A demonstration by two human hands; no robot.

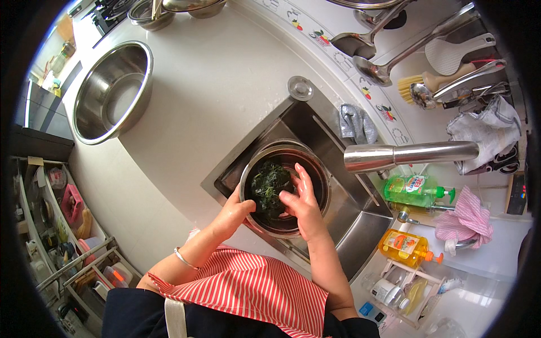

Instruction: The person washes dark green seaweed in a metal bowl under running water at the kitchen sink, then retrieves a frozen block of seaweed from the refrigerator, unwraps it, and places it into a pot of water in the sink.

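Over the stainless steel sink (359,241) is a metal bowl (249,169) with a clump of dark leafy greens (268,188) lying in its left part. My left hand (236,209) grips the rim of this bowl at its lower left, thumb on the edge. My right hand (302,203) is inside the bowl at the right of the greens, fingers spread and wet; whether its fingertips touch the greens is hard to tell. Another round metal rim shows just behind the bowl.
A large steel basin (114,95) stands on the counter at left. The faucet (410,155) reaches over the sink's right edge, near a grey cloth (358,122). Green (412,190) and orange (403,247) pump bottles stand at right. Ladles (374,69) hang above. An open drawer (84,236) is lower left.
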